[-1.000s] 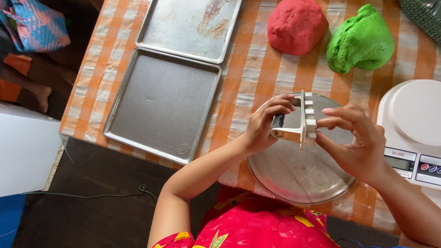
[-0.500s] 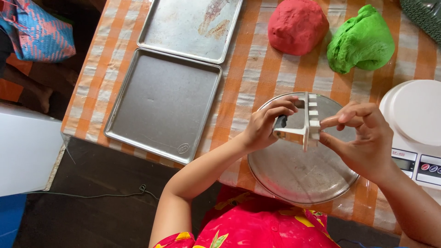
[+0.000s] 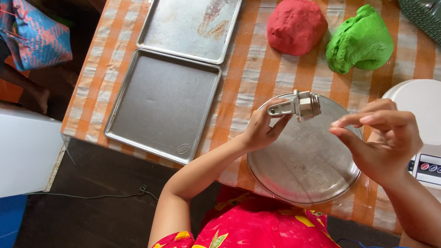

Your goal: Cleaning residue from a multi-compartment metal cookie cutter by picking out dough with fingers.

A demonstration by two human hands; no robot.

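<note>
Pinching a small white mold point(image 3: 296, 105) between its fingertips, the left hand point(image 3: 262, 128) held it above the round metal plate point(image 3: 303, 170) while the right hand point(image 3: 381, 138) hovered just beside, fingers loose and empty, red dough point(image 3: 296, 25) and green dough point(image 3: 360, 41) behind.

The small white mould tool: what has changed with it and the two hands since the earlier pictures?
The right hand has let go of the white mould tool and drawn back to the right, fingers empty. The left hand now holds the tool alone and has turned it over the round metal plate. The trays, the red dough and the green dough stayed in place.
</note>
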